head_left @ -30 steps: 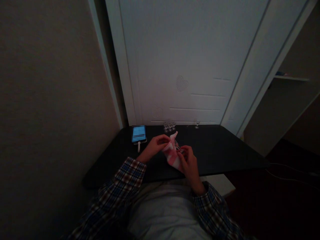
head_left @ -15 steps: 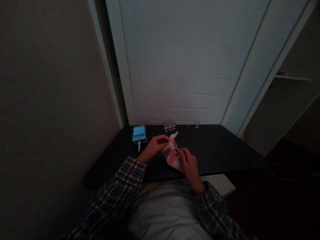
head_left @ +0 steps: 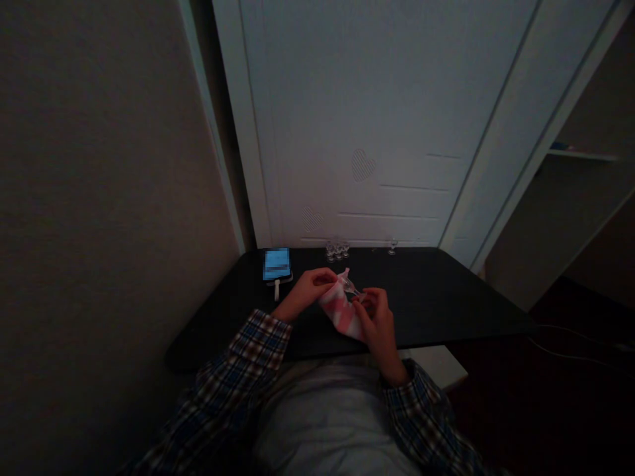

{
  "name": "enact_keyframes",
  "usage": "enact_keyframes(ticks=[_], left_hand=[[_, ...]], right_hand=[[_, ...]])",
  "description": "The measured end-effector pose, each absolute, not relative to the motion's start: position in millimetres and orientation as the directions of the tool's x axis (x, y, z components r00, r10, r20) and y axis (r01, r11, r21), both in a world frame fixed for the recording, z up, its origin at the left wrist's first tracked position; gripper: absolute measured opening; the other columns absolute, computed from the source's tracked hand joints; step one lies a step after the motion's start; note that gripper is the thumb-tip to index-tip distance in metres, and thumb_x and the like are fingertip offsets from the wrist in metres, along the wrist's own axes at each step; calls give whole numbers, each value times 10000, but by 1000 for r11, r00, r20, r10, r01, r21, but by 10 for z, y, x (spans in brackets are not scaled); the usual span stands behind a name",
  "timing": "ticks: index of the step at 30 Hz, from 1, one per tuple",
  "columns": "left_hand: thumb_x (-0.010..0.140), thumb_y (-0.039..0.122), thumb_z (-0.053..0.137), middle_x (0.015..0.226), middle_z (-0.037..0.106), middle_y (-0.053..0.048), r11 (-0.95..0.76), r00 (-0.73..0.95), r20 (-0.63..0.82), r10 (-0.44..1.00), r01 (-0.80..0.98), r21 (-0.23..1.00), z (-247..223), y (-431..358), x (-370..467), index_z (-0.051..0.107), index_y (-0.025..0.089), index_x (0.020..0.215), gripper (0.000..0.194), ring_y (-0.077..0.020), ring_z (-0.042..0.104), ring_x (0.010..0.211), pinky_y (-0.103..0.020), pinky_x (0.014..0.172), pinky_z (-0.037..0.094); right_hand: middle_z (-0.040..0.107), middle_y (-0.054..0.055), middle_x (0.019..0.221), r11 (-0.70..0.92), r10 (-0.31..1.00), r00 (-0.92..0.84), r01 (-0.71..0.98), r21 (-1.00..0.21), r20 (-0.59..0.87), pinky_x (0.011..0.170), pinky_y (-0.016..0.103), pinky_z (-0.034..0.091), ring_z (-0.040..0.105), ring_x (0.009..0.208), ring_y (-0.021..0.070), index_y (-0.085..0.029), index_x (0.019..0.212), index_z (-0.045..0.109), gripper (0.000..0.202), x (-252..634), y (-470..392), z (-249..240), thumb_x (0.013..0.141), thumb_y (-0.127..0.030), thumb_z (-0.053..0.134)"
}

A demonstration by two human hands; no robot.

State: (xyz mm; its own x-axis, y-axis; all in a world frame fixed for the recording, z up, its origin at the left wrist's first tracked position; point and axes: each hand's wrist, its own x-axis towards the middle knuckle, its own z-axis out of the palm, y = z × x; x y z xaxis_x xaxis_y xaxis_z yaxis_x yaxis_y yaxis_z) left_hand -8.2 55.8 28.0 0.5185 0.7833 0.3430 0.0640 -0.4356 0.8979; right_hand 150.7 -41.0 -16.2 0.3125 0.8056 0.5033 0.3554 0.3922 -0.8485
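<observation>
A pink and white cloth [head_left: 340, 312] hangs between my two hands, above the near part of the dark table. My left hand [head_left: 312, 289] is closed on its upper left edge. A small clear glass [head_left: 350, 286] lies against the cloth's upper right side, tilted. My right hand [head_left: 378, 320] pinches the glass's right end together with the cloth. Its exact finger contact is partly hidden by the cloth and the dim light.
Several small clear glasses [head_left: 337, 250] stand grouped at the table's back edge, and a single one [head_left: 392, 246] stands farther right. A lit phone [head_left: 276, 264] on a white stand is at the back left of the dark table [head_left: 436, 297].
The glass shows more clearly above the cloth, and my right hand has moved slightly up and right. The cloth's top has dropped a little. My left hand stays nearly still.
</observation>
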Motion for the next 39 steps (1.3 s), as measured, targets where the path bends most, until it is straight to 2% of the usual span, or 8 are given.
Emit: enact_keyframes(ticks=[5,12,16,21,25,39], left_hand=[[718,259,612,836,644,-35,-429,550,325,769,66,901,240,591,-86,632,131,833,174,-169,603,799,-276,736,456],[732,188,581,967,653,-62,-410,633,332,700,-25,912,266,543,-89,622,135,907,188,-192,602,935,-313,855,443],[729,159,565,952,655,-58,-438,631,357,689,-31,898,290,513,-81,630,134,886,172,-185,602,943,-321,893,428],[665,126,614,900,646,-36,-420,554,361,750,-24,907,286,543,-61,588,147,878,216,-166,619,858,-301,808,462],[658,166,638,797,640,-17,-407,529,346,775,-1,913,263,569,-67,585,136,765,123,-158,617,788,-278,742,465],[663,181,611,763,685,-28,-475,511,349,785,137,869,242,604,-104,674,130,723,101,-172,619,753,-266,716,464]], right_hand=[[636,43,841,395,797,321,361,-845,511,630,255,472,613,728,154,-188,1038,460,258,1513,-407,-169,820,-304,535],[642,43,833,387,814,297,362,-848,499,594,249,472,620,710,157,-192,1014,467,246,1513,-414,-161,820,-327,534],[640,37,817,375,826,281,373,-848,489,598,249,470,617,695,154,-193,993,474,238,1505,-423,-148,821,-345,536],[636,39,812,364,834,267,390,-846,482,609,251,470,616,703,156,-188,976,483,233,1506,-422,-151,817,-348,542],[634,35,808,358,837,269,389,-849,476,615,254,473,616,706,157,-191,974,482,241,1507,-422,-147,808,-351,553],[640,34,802,351,831,284,398,-847,478,594,256,470,620,686,158,-193,976,478,237,1512,-412,-163,809,-350,538]])
